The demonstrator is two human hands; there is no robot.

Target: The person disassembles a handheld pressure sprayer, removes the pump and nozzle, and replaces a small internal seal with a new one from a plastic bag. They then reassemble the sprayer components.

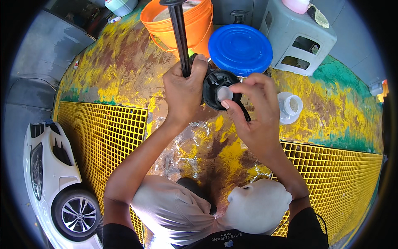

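Left hand (pixel 184 89) grips a black tool (pixel 180 37) below the orange bucket (pixel 182 23); right hand (pixel 253 103) pinches its small white cap (pixel 224 93).

Orange bucket (pixel 188 25), blue lid (pixel 240 49), yellow grating (pixel 107 133).

Bucket (pixel 182 25) stands left of lid (pixel 240 49); stool (pixel 296 39) right.

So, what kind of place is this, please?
Probably a car-wash bay. A white car stands beside yellow drain grating, the painted floor looks wet and worn, and an orange bucket and detergent jug stand nearby.
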